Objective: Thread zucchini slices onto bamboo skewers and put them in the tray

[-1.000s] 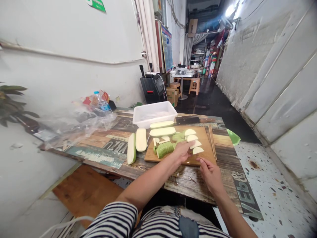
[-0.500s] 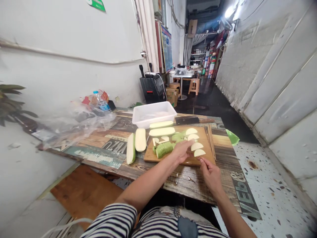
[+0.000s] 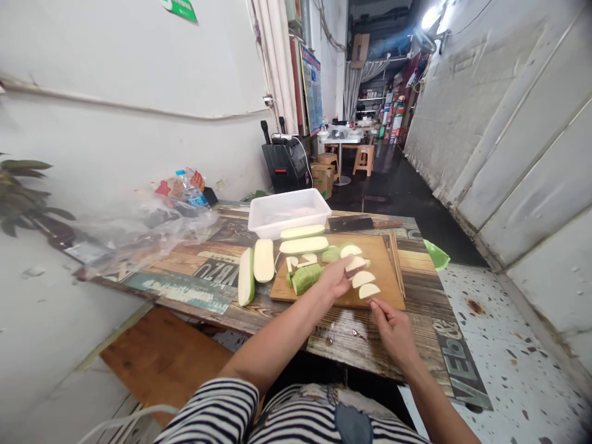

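Cream slices line up over the board toward its near right corner, apparently being skewered: right hand pinches a thin stick, left hand half-curls at them, hold unclear, and another push would probably want steady alignment.

At left, a bottle behind crumpled plastic; a plant by the wall. Beyond, a speaker, a carton near it, stools by a table. Overhead, a lamp.
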Available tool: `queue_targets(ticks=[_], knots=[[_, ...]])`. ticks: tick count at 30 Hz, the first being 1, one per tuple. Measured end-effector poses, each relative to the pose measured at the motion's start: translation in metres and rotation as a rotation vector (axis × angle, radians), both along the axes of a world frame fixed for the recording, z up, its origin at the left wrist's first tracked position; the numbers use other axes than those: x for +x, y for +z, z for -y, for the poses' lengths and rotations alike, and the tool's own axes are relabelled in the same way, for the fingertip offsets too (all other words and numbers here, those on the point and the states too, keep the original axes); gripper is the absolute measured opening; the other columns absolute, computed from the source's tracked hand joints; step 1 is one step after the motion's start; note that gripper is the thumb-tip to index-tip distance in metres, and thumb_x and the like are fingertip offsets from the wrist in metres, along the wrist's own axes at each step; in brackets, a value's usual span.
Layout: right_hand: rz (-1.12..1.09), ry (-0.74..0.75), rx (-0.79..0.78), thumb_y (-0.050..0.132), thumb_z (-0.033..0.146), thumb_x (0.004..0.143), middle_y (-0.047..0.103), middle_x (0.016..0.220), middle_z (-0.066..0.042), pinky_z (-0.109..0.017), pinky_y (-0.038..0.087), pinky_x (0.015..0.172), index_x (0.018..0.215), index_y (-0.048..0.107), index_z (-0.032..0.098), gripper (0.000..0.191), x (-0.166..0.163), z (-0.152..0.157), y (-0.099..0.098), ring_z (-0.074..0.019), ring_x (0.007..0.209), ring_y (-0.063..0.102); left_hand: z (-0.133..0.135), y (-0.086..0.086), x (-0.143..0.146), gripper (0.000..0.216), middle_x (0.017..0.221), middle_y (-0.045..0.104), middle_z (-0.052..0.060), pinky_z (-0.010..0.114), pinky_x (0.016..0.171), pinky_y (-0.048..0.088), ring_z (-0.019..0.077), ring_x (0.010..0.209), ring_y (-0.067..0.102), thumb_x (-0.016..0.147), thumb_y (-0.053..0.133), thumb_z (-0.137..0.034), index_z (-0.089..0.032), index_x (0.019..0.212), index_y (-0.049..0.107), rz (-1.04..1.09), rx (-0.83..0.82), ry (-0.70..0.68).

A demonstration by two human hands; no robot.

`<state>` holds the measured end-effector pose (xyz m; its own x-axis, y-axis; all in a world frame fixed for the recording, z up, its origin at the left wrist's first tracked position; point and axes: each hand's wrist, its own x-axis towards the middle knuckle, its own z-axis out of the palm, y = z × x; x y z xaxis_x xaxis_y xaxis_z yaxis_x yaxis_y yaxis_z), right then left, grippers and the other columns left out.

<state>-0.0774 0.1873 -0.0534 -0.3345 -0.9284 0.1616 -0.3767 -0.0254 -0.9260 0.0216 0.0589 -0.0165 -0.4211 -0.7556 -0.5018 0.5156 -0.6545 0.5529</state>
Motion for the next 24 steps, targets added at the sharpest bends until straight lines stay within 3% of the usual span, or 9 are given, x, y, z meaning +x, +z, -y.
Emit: queue_targets(ticks=[3, 8, 11, 17, 24], knots=[[0.043, 0.0, 0.029, 0.05, 0.054, 0.082, 0.058, 0.053, -0.001, -0.027, 0.044, 0.053, 0.091, 0.074, 0.011, 0.05, 0.001, 0.002, -0.001, -0.0161, 0.05, 0.05, -0.003, 0.002, 0.0, 0.005, 0.079, 0.069, 0.007, 0.028, 0.068, 0.053, 0.0156, 0.07, 0.065, 0.086, 0.061, -0.018, -0.014, 0.088, 0.062, 0.011, -0.066, -0.01], [0.051, 0.016, 0.009, 0.052, 0.054, 0.082, 0.059, 0.059, -0.002, -0.027, 0.043, 0.057, 0.089, 0.074, 0.012, 0.048, -0.001, 0.002, -0.007, -0.016, 0.055, 0.05, -0.001, 0.007, 0.006, 0.018, 0.079, 0.068, 0.008, 0.027, 0.063, 0.052, 0.0153, 0.067, 0.064, 0.085, 0.063, -0.03, -0.013, 0.088, 0.062, 0.039, -0.144, 0.039], [0.052, 0.068, 0.035, 0.051, 0.054, 0.083, 0.054, 0.054, -0.001, -0.026, 0.04, 0.054, 0.089, 0.074, 0.012, 0.048, -0.002, -0.001, -0.007, -0.0152, 0.052, 0.047, 0.003, 0.006, 0.009, 0.015, 0.079, 0.068, 0.009, 0.028, 0.065, 0.053, 0.0166, 0.071, 0.066, 0.086, 0.061, -0.026, -0.011, 0.088, 0.06, 0.063, -0.133, 0.132], [0.06, 0.083, 0.04, 0.051, 0.053, 0.083, 0.053, 0.055, 0.0, -0.027, 0.041, 0.056, 0.087, 0.073, 0.012, 0.047, 0.003, -0.002, 0.0, -0.0148, 0.052, 0.046, 0.006, 0.009, 0.011, 0.012, 0.078, 0.069, 0.012, 0.028, 0.068, 0.054, 0.0173, 0.073, 0.067, 0.089, 0.052, -0.017, -0.008, 0.089, 0.06, 0.065, -0.073, 0.141], [0.078, 0.1, 0.055, 0.051, 0.054, 0.083, 0.051, 0.054, 0.0, -0.026, 0.039, 0.053, 0.089, 0.073, 0.011, 0.048, 0.003, -0.003, -0.001, -0.014, 0.052, 0.044, 0.014, 0.013, 0.016, 0.015, 0.078, 0.07, 0.009, 0.031, 0.068, 0.055, 0.0206, 0.074, 0.069, 0.084, 0.061, -0.025, -0.011, 0.088, 0.062, 0.001, -0.16, 0.117]])
